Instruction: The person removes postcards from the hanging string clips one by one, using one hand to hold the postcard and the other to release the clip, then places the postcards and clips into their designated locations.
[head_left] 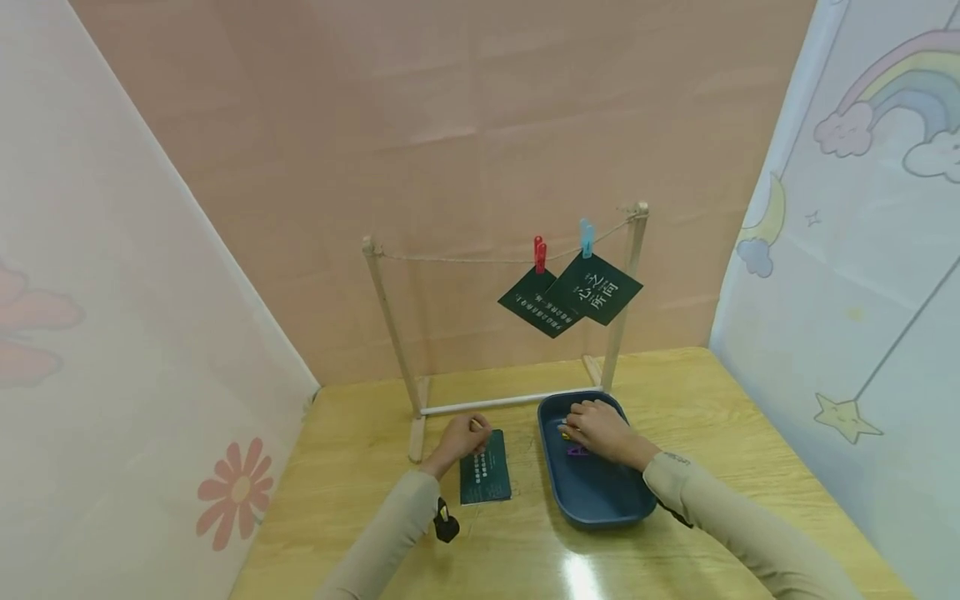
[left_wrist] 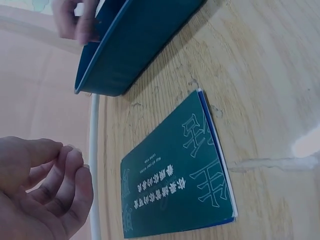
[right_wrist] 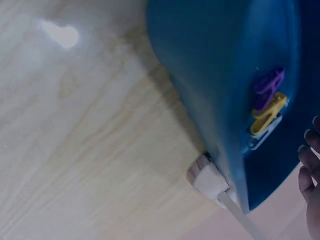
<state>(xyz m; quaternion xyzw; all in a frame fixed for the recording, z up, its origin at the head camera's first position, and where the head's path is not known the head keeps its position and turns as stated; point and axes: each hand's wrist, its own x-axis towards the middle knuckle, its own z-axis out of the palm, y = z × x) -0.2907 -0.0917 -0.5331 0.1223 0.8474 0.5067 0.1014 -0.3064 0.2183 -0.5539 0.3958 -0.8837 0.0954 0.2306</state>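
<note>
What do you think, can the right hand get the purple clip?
Probably yes: the right hand is over the open blue tray, and the purple clip lies inside, mostly uncovered, though the yellow clip lies close against it.

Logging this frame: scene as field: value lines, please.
tray: on table; holds purple clip, yellow clip, pale clip
right hand: over tray, not touching those clips
left hand: by card stack, holding nothing visible
cord: left card under red clip, right card under blue clip
</note>
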